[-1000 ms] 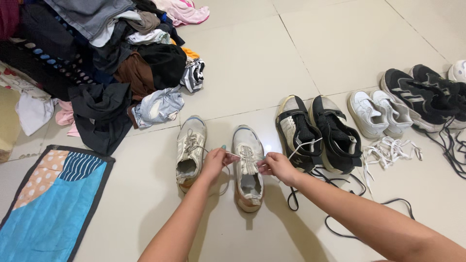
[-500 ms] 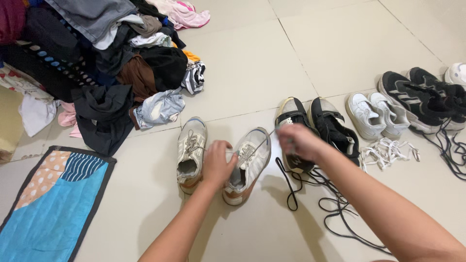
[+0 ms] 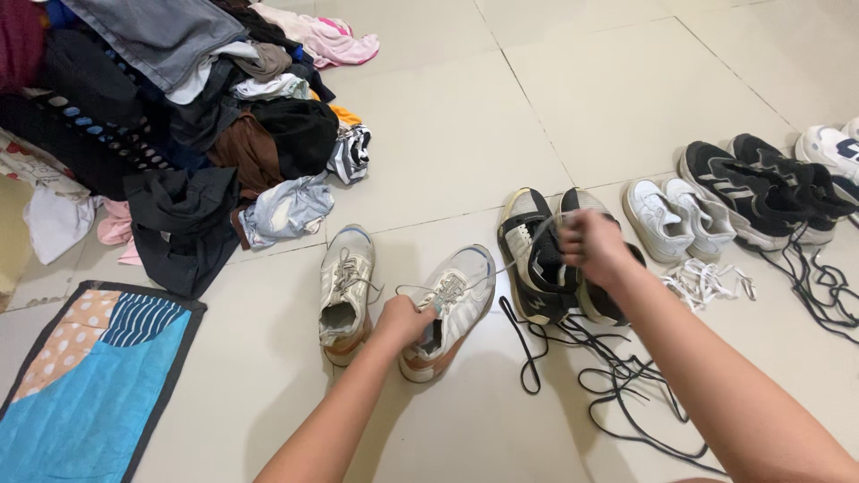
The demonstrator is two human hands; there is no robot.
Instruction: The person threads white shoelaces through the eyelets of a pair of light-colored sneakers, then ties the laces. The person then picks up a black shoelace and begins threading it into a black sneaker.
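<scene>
Blue cloth mat (image 3: 94, 380) with a dotted orange corner and a dark border lies flat at the far left on the tiled floor (image 3: 573, 98). Behind it, a heap of mixed clothes (image 3: 179, 116) spreads across the upper left. Next comes a pale sneaker (image 3: 346, 288) standing upright with its laces threaded. Just beside it to the right is its mate, the tilted sneaker (image 3: 452, 309), leaning over on its side with the toe pointing up and to the right. The left hand (image 3: 404, 319) is closed around the heel end of this tilted sneaker, fingers curled at the opening. A thin white lace (image 3: 512, 257) runs taut from its eyelets up and right to the right hand (image 3: 592, 243), which is raised off the floor with the fingers pressed together, pinching the lace end. Under that right hand sits a pair of black-and-white high-tops (image 3: 550, 259), with loose black laces (image 3: 617, 376) trailing across the floor in front of them. Further right stand small white shoes (image 3: 676, 215), a tangle of white laces (image 3: 707, 279) just beside them, then black striped sneakers (image 3: 761, 188), and at the far right edge a white shoe (image 3: 832, 148), partly cut off
</scene>
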